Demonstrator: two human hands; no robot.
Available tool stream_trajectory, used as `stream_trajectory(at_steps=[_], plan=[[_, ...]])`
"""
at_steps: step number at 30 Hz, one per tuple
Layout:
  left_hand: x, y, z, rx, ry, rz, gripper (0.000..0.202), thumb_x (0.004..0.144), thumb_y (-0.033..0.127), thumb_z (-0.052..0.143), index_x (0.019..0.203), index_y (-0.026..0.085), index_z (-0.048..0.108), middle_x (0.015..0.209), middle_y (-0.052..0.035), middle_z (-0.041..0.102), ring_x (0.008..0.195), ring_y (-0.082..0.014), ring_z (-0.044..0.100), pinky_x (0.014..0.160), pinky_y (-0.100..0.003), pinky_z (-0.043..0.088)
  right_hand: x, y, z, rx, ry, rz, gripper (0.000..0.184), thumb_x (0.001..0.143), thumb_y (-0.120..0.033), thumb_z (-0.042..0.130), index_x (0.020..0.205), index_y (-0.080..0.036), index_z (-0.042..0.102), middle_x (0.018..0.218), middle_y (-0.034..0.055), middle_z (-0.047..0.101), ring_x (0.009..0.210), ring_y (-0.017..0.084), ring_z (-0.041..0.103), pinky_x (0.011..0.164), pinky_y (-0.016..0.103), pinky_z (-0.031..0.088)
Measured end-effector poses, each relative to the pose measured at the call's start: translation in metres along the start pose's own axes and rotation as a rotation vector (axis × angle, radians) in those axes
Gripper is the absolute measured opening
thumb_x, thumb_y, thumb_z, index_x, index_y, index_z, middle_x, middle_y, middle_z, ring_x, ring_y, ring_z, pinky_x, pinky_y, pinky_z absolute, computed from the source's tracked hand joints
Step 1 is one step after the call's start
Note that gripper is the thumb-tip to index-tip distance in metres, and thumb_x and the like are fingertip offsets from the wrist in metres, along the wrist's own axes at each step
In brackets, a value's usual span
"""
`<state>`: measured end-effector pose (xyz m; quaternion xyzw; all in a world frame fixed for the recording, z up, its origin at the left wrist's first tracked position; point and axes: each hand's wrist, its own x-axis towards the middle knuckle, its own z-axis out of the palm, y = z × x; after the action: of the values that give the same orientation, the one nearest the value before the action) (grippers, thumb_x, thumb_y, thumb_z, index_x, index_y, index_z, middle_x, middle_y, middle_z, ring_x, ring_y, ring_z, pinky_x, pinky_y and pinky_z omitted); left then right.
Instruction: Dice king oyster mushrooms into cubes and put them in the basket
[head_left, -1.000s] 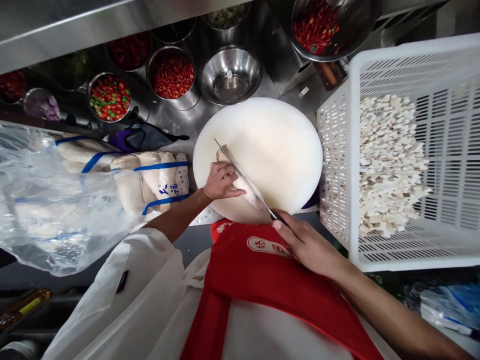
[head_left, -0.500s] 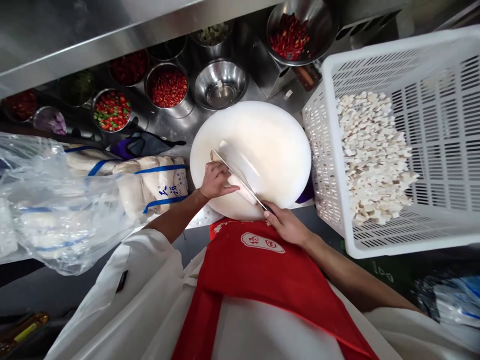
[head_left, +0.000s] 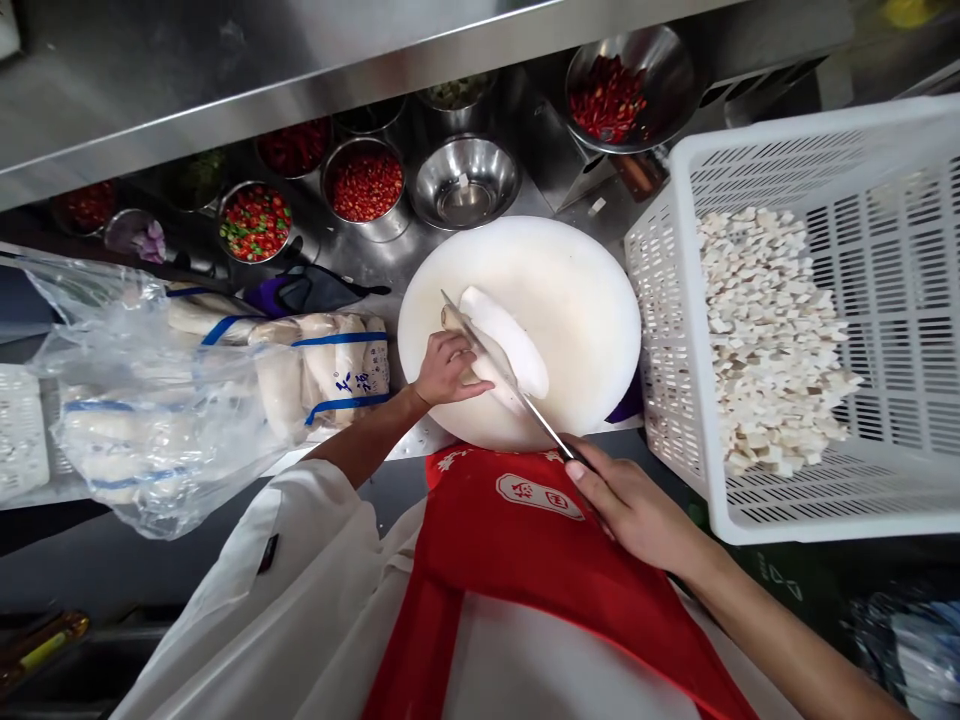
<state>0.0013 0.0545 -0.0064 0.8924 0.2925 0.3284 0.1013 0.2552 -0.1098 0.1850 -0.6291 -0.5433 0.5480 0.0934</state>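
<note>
My right hand (head_left: 634, 500) grips the handle of a kitchen knife (head_left: 546, 424), its long blade lying diagonally across the round white cutting board (head_left: 589, 300). My left hand (head_left: 452, 368) presses on a pale king oyster mushroom (head_left: 448, 317), mostly hidden by fingers and blade, with its brownish end showing at the top. The blade rests against the mushroom just right of my left fingers. On the blade's other side, a long white mushroom slice (head_left: 514, 343) lies on the board.
Bagged whole mushrooms (head_left: 345, 365) lie left of the board. On the right stands a white plastic basket (head_left: 679, 330) holding many diced mushroom pieces (head_left: 772, 340). Behind are a steel bowl (head_left: 465, 185), pots of chopped red chillies (head_left: 366, 187) and a pan (head_left: 667, 85), under a steel shelf (head_left: 300, 80).
My right hand has pulled the knife back toward my body and to the right. The white slice now lies in plain view beside the blade. My left hand keeps its hold; the whole view has shifted slightly.
</note>
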Motion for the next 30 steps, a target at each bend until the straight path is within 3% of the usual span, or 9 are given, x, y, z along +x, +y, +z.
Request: stream_trajectory(at_steps=[2, 4, 9, 15, 20, 25, 28, 30], plan=[[0.001, 0.0, 0.0, 0.007, 0.027, 0.024, 0.054, 0.071, 0.069, 0.068, 0.097, 0.023, 0.058, 0.1, -0.0085, 0.058, 0.101, -0.0274, 0.054, 0.084, -0.045, 0.046, -0.001, -0.003, 0.001, -0.03, -0.037, 0.007, 0.054, 0.1, -0.052, 0.031, 0.144, -0.024, 0.048, 0.125, 0.01, 0.068, 0.115, 0.028, 0.063, 0.096, 0.042, 0.05], [0.002, 0.0, 0.0, -0.001, 0.073, 0.045, 0.054, 0.072, 0.068, 0.068, 0.1, 0.022, 0.059, 0.1, -0.0088, 0.059, 0.102, -0.0276, 0.054, 0.083, -0.044, 0.046, -0.004, -0.004, 0.002, -0.057, -0.055, 0.039, 0.057, 0.1, -0.053, 0.029, 0.145, -0.023, 0.047, 0.132, 0.0104, 0.064, 0.117, 0.028, 0.062, 0.098, 0.044, 0.049], [0.002, 0.0, 0.001, -0.053, 0.024, 0.005, 0.055, 0.07, 0.068, 0.071, 0.101, 0.024, 0.06, 0.102, -0.0084, 0.06, 0.104, -0.028, 0.054, 0.085, -0.046, 0.046, -0.006, -0.009, -0.003, -0.082, -0.09, 0.116, 0.058, 0.099, -0.055, 0.027, 0.144, -0.024, 0.048, 0.125, 0.0084, 0.068, 0.115, 0.028, 0.064, 0.097, 0.045, 0.051], [0.002, 0.0, 0.001, -0.094, -0.11, -0.076, 0.056, 0.068, 0.072, 0.07, 0.093, 0.023, 0.061, 0.1, -0.008, 0.062, 0.102, -0.0275, 0.055, 0.089, -0.048, 0.046, 0.034, -0.019, -0.014, 0.007, -0.142, 0.049, 0.054, 0.101, -0.051, 0.028, 0.145, -0.024, 0.044, 0.126, 0.0089, 0.067, 0.117, 0.027, 0.062, 0.097, 0.041, 0.049], [0.003, 0.002, -0.001, -0.088, -0.117, -0.085, 0.053, 0.068, 0.072, 0.069, 0.087, 0.023, 0.06, 0.095, -0.0073, 0.062, 0.099, -0.0272, 0.056, 0.087, -0.048, 0.047, 0.087, -0.025, -0.005, 0.007, -0.134, 0.023, 0.051, 0.101, -0.052, 0.028, 0.134, -0.022, 0.054, 0.101, 0.0082, 0.073, 0.097, 0.026, 0.069, 0.082, 0.037, 0.051], [0.001, 0.0, -0.002, -0.131, -0.065, -0.054, 0.053, 0.069, 0.067, 0.072, 0.1, 0.026, 0.061, 0.102, -0.0075, 0.062, 0.106, -0.0274, 0.055, 0.09, -0.049, 0.046, 0.132, -0.032, 0.015, -0.031, -0.037, -0.005, 0.047, 0.101, -0.048, 0.031, 0.132, -0.02, 0.052, 0.086, 0.0072, 0.07, 0.082, 0.024, 0.067, 0.072, 0.033, 0.048], [0.0, -0.001, -0.002, -0.08, -0.058, -0.027, 0.055, 0.068, 0.069, 0.072, 0.098, 0.025, 0.06, 0.102, -0.0072, 0.062, 0.105, -0.027, 0.055, 0.09, -0.048, 0.046, 0.13, -0.038, 0.009, 0.035, -0.075, 0.008, 0.044, 0.1, -0.051, 0.031, 0.121, -0.023, 0.057, 0.071, 0.0018, 0.064, 0.062, 0.019, 0.062, 0.059, 0.028, 0.045], [0.0, -0.001, -0.001, -0.04, -0.083, -0.032, 0.056, 0.067, 0.073, 0.07, 0.093, 0.024, 0.059, 0.1, -0.0073, 0.062, 0.102, -0.0271, 0.056, 0.087, -0.047, 0.046, 0.108, -0.04, -0.001, 0.102, -0.128, 0.061, 0.045, 0.1, -0.055, 0.03, 0.117, -0.024, 0.057, 0.063, -0.0018, 0.057, 0.048, 0.015, 0.055, 0.049, 0.026, 0.041]])
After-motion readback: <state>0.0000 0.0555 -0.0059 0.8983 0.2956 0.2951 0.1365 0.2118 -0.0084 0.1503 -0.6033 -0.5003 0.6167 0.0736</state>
